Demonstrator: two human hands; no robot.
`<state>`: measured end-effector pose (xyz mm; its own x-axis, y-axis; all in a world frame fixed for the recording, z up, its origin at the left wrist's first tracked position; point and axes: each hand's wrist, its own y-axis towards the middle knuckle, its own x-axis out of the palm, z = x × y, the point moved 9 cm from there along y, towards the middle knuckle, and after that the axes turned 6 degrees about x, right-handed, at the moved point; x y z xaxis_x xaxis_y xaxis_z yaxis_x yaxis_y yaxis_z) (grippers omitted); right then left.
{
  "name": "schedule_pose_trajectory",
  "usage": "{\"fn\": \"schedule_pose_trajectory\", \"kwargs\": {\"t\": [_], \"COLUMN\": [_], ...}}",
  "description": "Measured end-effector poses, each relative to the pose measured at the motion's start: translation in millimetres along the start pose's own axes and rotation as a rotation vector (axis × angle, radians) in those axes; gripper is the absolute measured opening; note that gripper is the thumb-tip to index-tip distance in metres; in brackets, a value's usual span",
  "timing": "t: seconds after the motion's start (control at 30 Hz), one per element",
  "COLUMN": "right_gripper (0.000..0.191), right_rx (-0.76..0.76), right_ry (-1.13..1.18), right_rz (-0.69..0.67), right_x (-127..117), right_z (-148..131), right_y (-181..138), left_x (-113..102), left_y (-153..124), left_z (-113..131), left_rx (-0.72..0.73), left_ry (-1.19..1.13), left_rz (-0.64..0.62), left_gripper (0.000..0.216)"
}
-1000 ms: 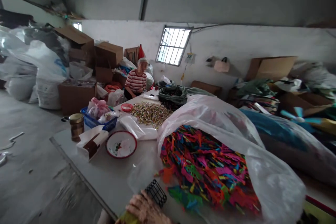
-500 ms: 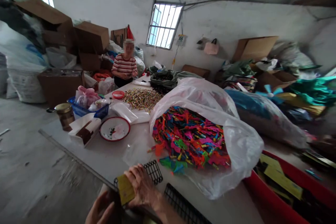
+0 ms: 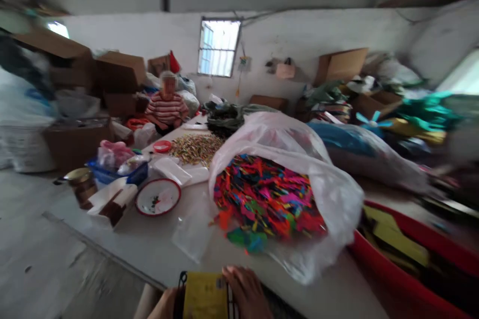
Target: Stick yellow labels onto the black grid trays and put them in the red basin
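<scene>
At the near table edge, a yellow card [image 3: 205, 295] covers the middle of a black plastic grid piece [image 3: 182, 280], whose corner and rim show at its sides. My left hand [image 3: 164, 305] grips its left side, partly cut off by the frame's bottom. The right edge is held by my right hand [image 3: 247, 291], fingers bent over the rim. Just beyond lie a clear plastic bag [image 3: 192, 237] and a large translucent sack [image 3: 337, 199] spilling small colourful plastic pieces [image 3: 265, 194]. Dark gridwork partly shows under my right hand.
To the right stands a red tub [image 3: 392, 271] with yellow cards [image 3: 398, 239]. A red-rimmed plate [image 3: 178, 199], an open white box [image 3: 99, 204], a jar [image 3: 79, 184] and a blue basket [image 3: 138, 174] sit left. Across the table is a person [image 3: 167, 107].
My right hand has moved from on top of the card to the right edge. The card and grid have turned upright towards me and sit lower. The view has tilted.
</scene>
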<state>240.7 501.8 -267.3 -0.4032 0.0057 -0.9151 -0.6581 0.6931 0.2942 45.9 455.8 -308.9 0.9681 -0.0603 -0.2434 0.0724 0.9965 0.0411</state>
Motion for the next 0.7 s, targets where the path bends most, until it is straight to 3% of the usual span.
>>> {"fn": "schedule_pose_trajectory", "kwargs": {"t": [0.1, 0.2, 0.33, 0.4, 0.43, 0.47, 0.53, 0.63, 0.7], "right_gripper": [0.098, 0.096, 0.089, 0.087, 0.086, 0.082, 0.071, 0.052, 0.046], "right_rx": [0.161, 0.399, 0.719, 0.821, 0.844, 0.838, 0.753, 0.560, 0.523], "right_ry": [-0.052, -0.279, -0.597, -0.656, -0.654, -0.630, -0.496, -0.136, 0.065], "right_rz": [0.117, 0.325, 0.559, 0.605, 0.613, 0.609, 0.537, 0.231, -0.008], "right_x": [-60, -153, -300, -347, -356, -353, -314, -195, -109], "right_z": [-5, 29, 122, 155, 163, 164, 144, 76, 25], "right_y": [-50, -77, -110, -118, -117, -114, -100, -87, -98], "left_x": [41, 60, 76, 95, 106, 118, 142, 166, 171], "left_y": [-15, -9, 23, 25, 21, 13, -6, -27, -33], "left_z": [14, 17, 5, 13, 21, 30, 44, 50, 44], "left_rx": [-0.018, 0.035, 0.190, 0.306, 0.366, 0.423, 0.512, 0.543, 0.521], "left_ry": [-0.125, -0.076, 0.389, 0.563, 0.636, 0.702, 0.810, 0.877, 0.883], "left_rz": [-0.286, -0.462, -0.443, -0.435, -0.430, -0.434, -0.460, -0.517, -0.538], "left_gripper": [0.080, 0.075, 0.045, 0.039, 0.038, 0.037, 0.036, 0.037, 0.039]}}
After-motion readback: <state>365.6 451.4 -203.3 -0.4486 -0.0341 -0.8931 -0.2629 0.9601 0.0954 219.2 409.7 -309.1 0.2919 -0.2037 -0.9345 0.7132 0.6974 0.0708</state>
